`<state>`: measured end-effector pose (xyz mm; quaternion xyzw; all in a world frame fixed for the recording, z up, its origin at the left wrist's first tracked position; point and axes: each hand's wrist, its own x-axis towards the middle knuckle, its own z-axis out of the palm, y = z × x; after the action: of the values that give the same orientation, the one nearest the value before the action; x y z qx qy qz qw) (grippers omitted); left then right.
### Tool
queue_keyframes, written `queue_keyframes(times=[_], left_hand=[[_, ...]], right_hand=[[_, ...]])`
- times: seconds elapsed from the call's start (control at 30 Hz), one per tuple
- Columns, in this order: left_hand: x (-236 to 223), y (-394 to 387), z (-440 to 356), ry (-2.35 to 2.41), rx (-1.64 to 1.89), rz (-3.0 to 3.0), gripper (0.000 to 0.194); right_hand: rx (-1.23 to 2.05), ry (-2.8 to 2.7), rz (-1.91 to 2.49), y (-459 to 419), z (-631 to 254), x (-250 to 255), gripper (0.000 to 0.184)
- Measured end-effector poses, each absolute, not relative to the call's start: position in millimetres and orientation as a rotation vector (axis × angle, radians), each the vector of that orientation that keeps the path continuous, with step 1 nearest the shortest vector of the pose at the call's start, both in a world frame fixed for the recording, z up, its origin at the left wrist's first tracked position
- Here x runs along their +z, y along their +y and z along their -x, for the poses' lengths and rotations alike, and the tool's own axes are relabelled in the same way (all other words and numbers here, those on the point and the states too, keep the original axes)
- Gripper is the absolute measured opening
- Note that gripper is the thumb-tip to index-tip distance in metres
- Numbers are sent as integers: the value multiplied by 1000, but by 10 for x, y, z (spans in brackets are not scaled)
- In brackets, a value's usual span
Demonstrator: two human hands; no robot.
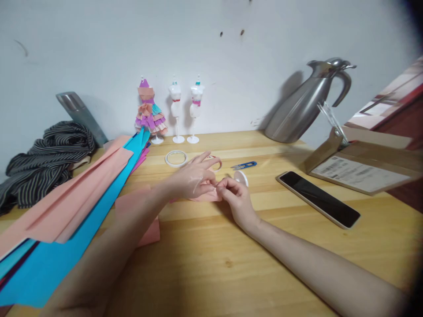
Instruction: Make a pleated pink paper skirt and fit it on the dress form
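Observation:
A small piece of pink crepe paper [206, 197] lies low over the table between my two hands. My left hand [193, 178] comes over it from the left, thumb and a finger closed at its upper edge while the other fingers stretch out. At its right end, my right hand [236, 198] pinches the paper between thumb and forefinger. Just behind the right hand a white disc [241, 178] stands tilted, its lower part hidden. An orange-brown ring [218, 165] shows partly behind my left fingers. Another pink paper sheet [150, 235] lies under my left forearm.
Blue thread snips [244, 165], a white tape roll [176, 159] and a phone [319, 198] lie around. Behind stand a dressed mini mannequin [150, 108] and two white ones [176, 99]. Long paper strips [76, 189], striped cloth [49, 154], a steel jug [300, 105] and a cardboard box [363, 165] flank the table.

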<state>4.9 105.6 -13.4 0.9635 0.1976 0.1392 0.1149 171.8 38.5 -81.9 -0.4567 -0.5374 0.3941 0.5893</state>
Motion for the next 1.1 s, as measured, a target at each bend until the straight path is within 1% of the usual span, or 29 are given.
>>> queue_keyframes(times=[0.2, 0.43, 0.57, 0.67, 0.73, 0.83, 0.93, 1.0, 1.1], left_hand=[[-79, 1083, -26, 554, 294, -2790, 22], [-40, 1084, -2, 590, 240, -2775, 29], [-2, 1056, -3, 574, 282, -2786, 26], [26, 1052, 16, 532, 308, -2800, 30], [38, 1058, 43, 529, 360, -2801, 29], [57, 1048, 67, 680, 501, -2744, 34], [96, 996, 32, 1036, 625, -2604, 43], [125, 957, -12, 1230, 611, -2532, 38], [130, 935, -56, 1341, 524, -2539, 23]], right_hand=[[936, -1251, 1045, 366, -1706, -815, 18], [944, -1250, 1040, 353, -1705, -813, 17], [941, -1250, 1044, 356, -1708, -818, 17], [929, -1243, 1049, 366, -1718, -832, 18], [923, -1240, 1051, 373, -1724, -843, 18], [917, -1237, 1051, 376, -1726, -854, 17], [911, -1233, 1049, 370, -1727, -858, 18], [910, -1237, 1046, 364, -1731, -858, 18], [909, -1245, 1038, 358, -1738, -858, 19]])
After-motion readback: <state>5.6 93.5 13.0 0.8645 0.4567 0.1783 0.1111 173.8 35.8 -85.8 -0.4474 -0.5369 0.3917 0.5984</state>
